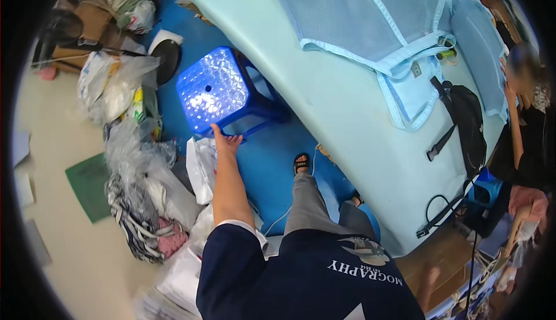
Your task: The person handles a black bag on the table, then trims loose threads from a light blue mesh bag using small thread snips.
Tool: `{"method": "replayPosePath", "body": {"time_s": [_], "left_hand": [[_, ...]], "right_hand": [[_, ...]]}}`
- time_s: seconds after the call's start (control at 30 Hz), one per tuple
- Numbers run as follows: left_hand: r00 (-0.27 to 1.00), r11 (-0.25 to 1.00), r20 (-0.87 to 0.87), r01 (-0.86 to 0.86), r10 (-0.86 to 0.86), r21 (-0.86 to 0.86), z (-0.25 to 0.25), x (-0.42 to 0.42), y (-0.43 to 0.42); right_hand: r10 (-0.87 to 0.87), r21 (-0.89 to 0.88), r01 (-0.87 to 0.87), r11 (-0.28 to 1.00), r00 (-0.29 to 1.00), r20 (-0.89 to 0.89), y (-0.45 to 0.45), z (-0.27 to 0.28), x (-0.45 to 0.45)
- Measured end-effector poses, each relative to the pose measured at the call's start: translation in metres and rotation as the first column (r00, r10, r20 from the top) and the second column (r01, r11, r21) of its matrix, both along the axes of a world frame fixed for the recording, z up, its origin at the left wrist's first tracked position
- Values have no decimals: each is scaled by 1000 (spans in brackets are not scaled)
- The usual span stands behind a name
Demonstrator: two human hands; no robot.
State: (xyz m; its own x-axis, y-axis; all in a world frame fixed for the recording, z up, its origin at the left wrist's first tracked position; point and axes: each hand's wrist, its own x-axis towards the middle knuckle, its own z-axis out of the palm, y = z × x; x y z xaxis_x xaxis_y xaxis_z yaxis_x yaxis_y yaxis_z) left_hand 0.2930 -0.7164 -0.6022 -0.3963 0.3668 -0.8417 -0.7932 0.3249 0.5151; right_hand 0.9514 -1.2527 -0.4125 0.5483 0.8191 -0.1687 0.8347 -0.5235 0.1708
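Observation:
My left hand [227, 140] is closed on the near edge of a blue plastic stool [214, 88], with the thumb lying on top and the fingers at the rim. The stool has a shiny patterned seat with a small hole in its middle, and it looks tilted. Beside the wrist lies a white plastic bag [201, 169]. At the lower right, next to my dark shirt, my right hand [430, 279] is a smeared patch over a brown cardboard box [443, 256]. Its fingers cannot be made out.
A long table [341, 106] with a pale blue cover carries light blue mesh fabric [359, 16] and a black waist bag [463, 120]. Plastic bags [136, 146] pile up on the left. Another person [524, 129] is at the table's right side. A white cord [284, 216] crosses the blue floor.

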Motion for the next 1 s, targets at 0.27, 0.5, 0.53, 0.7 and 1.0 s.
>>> {"method": "replayPosePath", "body": {"time_s": [0.27,0.5,0.53,0.7,1.0], "left_hand": [[997,969,-16,80,-78,233,-65,-33,46],[998,972,-46,60,-51,229,-62,-26,18],[998,975,-3,62,-62,212,-64,-26,0],[988,977,145,-77,48,201,-74,-16,-115],[953,959,210,-249,219,133,-57,38,-245]], "right_hand": [[303,262,-185,947,784,-541,192,8,-225],[492,345,-356,868,702,-514,259,9,-204],[493,336,-362,869,691,-529,259,14,-203],[334,78,-356,931,748,-573,251,28,-187],[213,-26,-249,968,872,-442,259,50,-143]]}}
